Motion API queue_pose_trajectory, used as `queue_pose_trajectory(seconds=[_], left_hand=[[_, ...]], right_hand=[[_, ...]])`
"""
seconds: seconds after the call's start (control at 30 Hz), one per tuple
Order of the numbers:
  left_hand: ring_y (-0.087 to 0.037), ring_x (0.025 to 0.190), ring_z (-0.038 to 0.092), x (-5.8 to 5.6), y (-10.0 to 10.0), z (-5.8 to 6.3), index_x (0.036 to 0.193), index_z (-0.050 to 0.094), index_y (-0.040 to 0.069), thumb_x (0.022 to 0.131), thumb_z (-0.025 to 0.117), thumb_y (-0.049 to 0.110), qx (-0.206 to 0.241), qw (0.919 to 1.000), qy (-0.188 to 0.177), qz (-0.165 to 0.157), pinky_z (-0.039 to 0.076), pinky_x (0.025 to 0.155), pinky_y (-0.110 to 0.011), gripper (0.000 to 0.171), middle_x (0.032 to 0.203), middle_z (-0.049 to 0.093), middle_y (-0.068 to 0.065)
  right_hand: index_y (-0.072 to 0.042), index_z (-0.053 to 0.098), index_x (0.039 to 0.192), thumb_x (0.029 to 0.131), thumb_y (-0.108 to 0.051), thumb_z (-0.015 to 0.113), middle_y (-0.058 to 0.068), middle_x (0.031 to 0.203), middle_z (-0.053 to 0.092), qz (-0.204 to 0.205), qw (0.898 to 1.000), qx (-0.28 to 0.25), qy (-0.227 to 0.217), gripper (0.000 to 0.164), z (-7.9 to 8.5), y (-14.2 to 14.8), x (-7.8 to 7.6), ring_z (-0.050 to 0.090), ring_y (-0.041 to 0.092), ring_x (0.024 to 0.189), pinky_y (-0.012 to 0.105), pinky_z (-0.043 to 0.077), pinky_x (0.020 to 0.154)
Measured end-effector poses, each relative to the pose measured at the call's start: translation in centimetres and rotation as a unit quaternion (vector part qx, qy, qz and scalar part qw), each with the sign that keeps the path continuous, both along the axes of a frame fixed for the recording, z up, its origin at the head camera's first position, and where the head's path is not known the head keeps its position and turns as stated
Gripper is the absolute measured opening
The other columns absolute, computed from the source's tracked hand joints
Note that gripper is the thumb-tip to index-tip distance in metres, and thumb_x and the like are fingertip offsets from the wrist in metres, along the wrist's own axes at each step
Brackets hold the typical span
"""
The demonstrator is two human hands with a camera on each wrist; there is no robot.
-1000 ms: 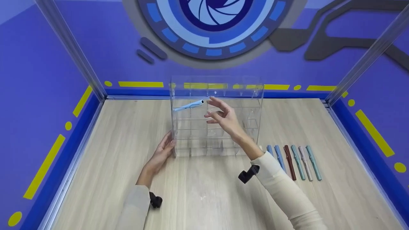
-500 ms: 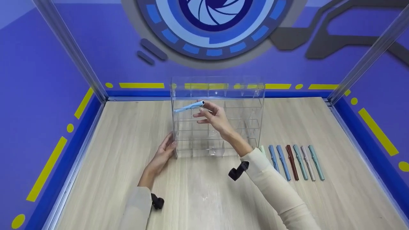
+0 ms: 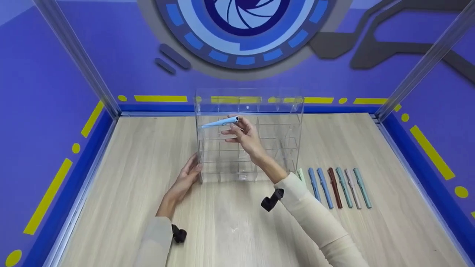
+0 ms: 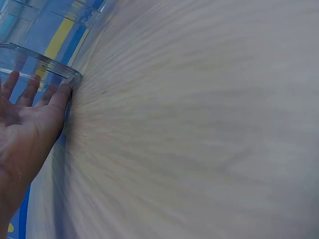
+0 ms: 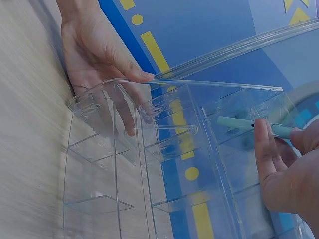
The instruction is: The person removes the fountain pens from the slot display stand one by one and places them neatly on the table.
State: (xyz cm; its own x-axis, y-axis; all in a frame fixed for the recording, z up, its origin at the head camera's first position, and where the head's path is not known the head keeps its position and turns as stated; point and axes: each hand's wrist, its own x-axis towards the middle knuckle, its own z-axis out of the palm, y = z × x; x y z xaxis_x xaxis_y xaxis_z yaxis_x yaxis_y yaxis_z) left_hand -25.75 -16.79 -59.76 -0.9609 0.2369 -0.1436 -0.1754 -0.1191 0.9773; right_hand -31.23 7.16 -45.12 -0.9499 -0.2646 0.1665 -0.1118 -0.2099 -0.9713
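A clear acrylic rack with several compartments stands upright on the table. A light blue pen lies at its upper left, cap end towards me and the other end inside a compartment. My right hand pinches the pen near the cap end between thumb and index finger, the other fingers spread out. In the right wrist view the pen reaches past these fingers into the rack. My left hand rests against the rack's lower left side, its fingers fairly straight along the wall.
Several pens lie in a row to the right of the rack, among them a dark red pen and a teal pen. A pale green pen is partly hidden by the right sleeve. Blue printed walls enclose the table.
My right hand has moved left from beside the pen and taken hold of its cap end. The pen has shifted only slightly. My left hand stays at the rack's side.
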Motion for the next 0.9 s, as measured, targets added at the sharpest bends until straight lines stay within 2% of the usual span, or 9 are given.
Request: queue_pose_trajectory(seconds=[0.17,0.5,0.6,0.73,0.9], left_hand=[[-0.034,0.161,0.008,0.0,0.1,-0.1,0.166,0.01,0.02,0.109,0.049,0.033,-0.012,0.9999,0.004,-0.007,0.02,0.13,-0.051,0.07,0.174,0.004,-0.011],[-0.033,0.16,0.009,0.2,0.4,-0.6,0.166,0.013,0.019,0.109,0.05,0.035,-0.008,0.9999,0.007,0.002,0.018,0.13,-0.049,0.07,0.174,0.006,-0.011],[-0.032,0.161,0.01,0.3,0.3,-0.4,0.165,0.015,0.021,0.109,0.05,0.036,-0.008,1.0,0.004,0.005,0.019,0.13,-0.049,0.069,0.174,0.008,-0.01],[-0.035,0.161,0.008,0.3,0.2,-0.2,0.166,0.013,0.023,0.109,0.049,0.038,-0.016,0.9999,0.0,0.004,0.02,0.13,-0.053,0.069,0.174,0.006,-0.009],[-0.036,0.161,0.007,0.5,0.2,0.0,0.166,0.012,0.025,0.108,0.049,0.042,-0.025,0.9996,-0.007,0.007,0.021,0.129,-0.054,0.071,0.174,0.004,-0.008]], right_hand=[[0.005,0.052,0.14,0.105,-0.003,0.054,0.002,0.117,0.075,-0.038,0.999,-0.015,0.009,0.035,0.1,0.7,0.3,0.075,0.01,0.092,0.029,0.065,0.078],[0.007,0.053,0.136,0.104,-0.001,0.056,0.005,0.104,0.072,-0.092,0.994,-0.054,0.029,0.034,0.8,2.4,1.1,0.073,0.012,0.087,0.026,0.064,0.072],[0.005,0.055,0.133,0.102,0.0,0.057,0.003,0.101,0.072,-0.11,0.992,-0.064,0.027,0.031,1.1,2.9,1.5,0.073,0.011,0.086,0.025,0.063,0.071],[0.003,0.056,0.132,0.102,0.0,0.058,0.001,0.1,0.071,-0.129,0.989,-0.065,0.027,0.03,1.5,3.9,1.9,0.071,0.011,0.087,0.024,0.063,0.072],[0.006,0.051,0.137,0.104,-0.002,0.056,-0.002,0.1,0.07,-0.143,0.988,-0.05,0.036,0.035,1.7,5.8,2.7,0.069,0.011,0.089,0.023,0.061,0.074]])
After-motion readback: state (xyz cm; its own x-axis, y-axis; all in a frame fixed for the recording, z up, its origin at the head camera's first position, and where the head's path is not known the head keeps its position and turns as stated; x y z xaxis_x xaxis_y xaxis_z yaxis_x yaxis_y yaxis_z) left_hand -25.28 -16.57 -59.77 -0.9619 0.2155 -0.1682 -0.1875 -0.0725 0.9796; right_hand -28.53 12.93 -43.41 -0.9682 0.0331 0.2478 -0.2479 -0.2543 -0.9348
